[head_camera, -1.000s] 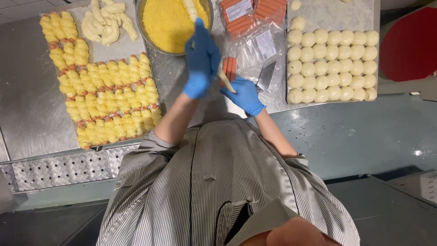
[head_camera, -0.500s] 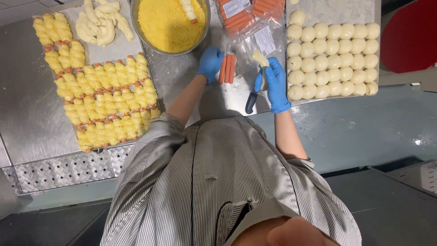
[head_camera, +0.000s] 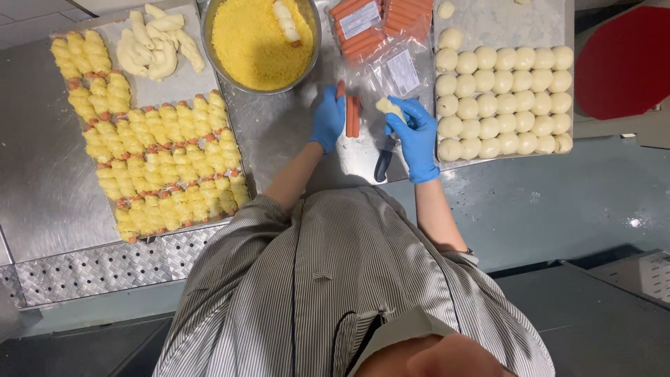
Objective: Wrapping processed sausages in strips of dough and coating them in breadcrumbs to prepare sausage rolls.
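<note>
Hands parted: dough piece picked, sausage reached.
Since a moment ago, the right hand [head_camera: 417,136] grips a dough piece [head_camera: 388,107]; the left hand [head_camera: 328,119] closes on sausages [head_camera: 351,115] just beside it, knife [head_camera: 383,162] below.

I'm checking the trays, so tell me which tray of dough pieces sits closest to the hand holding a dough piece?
The right-side tray of plain round dough balls, beside the right hand. The left tray holds crumb-coated wrapped sausages and lies farther off.
</note>
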